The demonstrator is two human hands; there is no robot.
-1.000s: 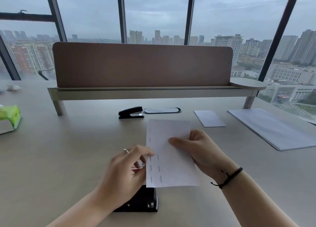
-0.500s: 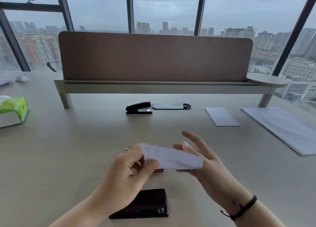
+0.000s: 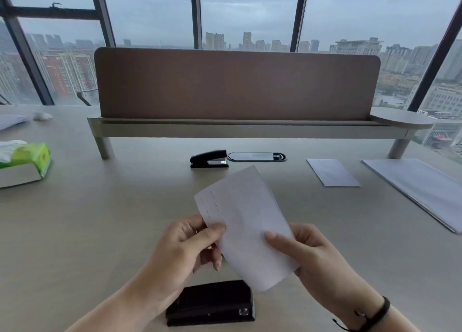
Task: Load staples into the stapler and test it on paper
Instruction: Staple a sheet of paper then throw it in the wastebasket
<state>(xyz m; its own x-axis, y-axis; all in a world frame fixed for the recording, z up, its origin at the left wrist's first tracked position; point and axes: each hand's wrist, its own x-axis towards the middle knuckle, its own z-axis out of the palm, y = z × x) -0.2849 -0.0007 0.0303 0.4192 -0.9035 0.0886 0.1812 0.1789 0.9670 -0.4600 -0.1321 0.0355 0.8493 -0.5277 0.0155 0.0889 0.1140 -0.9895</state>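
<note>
1. Both hands pinch the paper slip (image 3: 246,221) above the bench (image 3: 100,231): left hand (image 3: 186,253) fingers closed on its left edge, right hand (image 3: 303,253) on the right
2. Staple rows could snag fingertips or tear the slip if tugged
3. The black stapler (image 3: 211,303) lies closed below
4. The green tissue box (image 3: 23,163) shows tissue poking out

Both hands — left hand (image 3: 185,246), right hand (image 3: 310,254) — pinch paper (image 3: 246,221)
</note>
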